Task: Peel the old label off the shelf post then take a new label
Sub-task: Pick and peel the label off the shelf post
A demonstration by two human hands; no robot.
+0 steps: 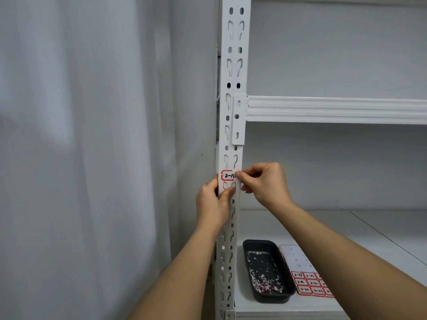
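One old label [227, 175], red-bordered and handwritten "2-1" with the rest hidden, sat on the white post [233, 77], its long axis across the post. The right hand [265, 183] was nearer, fingertips pinching the label's right edge, so the peel would likely run leftward. The left hand [213, 202] gripped the post just below. Lower right on the shelf [381, 239] lay a sheet [307, 282] of new labels reading "2-16", "2-17", beside a black tray [265, 271] of scraps.
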